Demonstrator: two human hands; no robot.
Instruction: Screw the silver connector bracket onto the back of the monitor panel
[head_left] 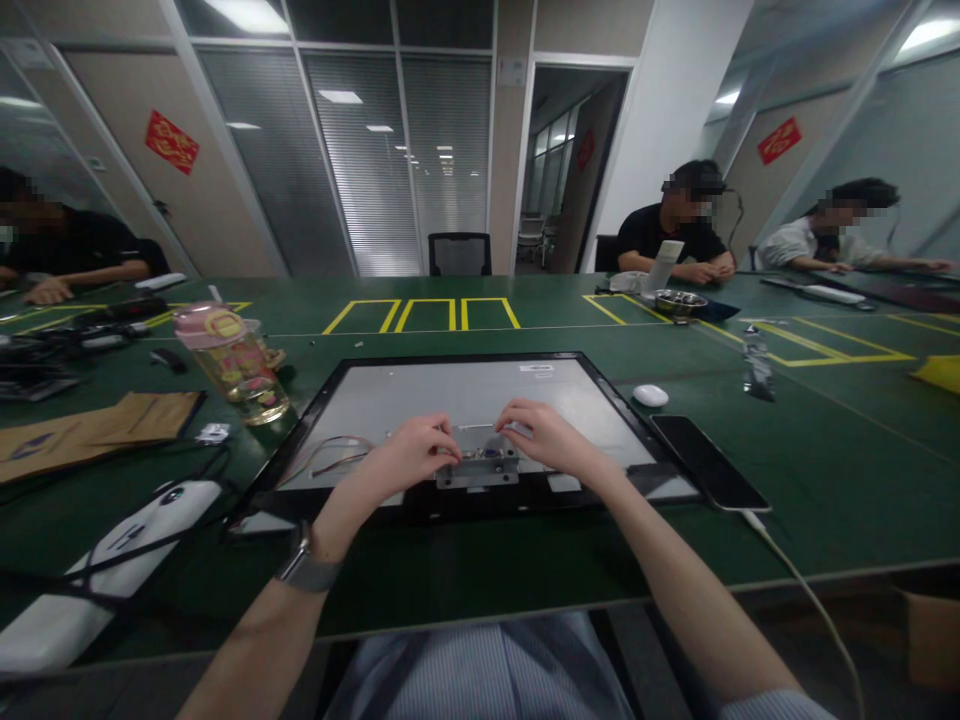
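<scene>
A small grey metal bracket with holes in its front face (477,478) sits near the front edge of a flat display panel (442,385). Small parts show along the bracket's top. My left hand (409,458) is at its left end, thumb and fingers closed on the bracket's edge. At the upper right end is my right hand (551,437), its fingertips pinched together beside a thin light-coloured piece. What these fingertips hold is too small to make out. Thin coloured wires (334,455) lie on the panel to the left of my left hand.
A phone (709,462) with a white cable and a white earbud case (650,396) lie right of the panel. Leftward are a pink-lidded bottle (232,360), a brown paper bag (97,430) and a white device with black cords (112,570). Other people sit across the table.
</scene>
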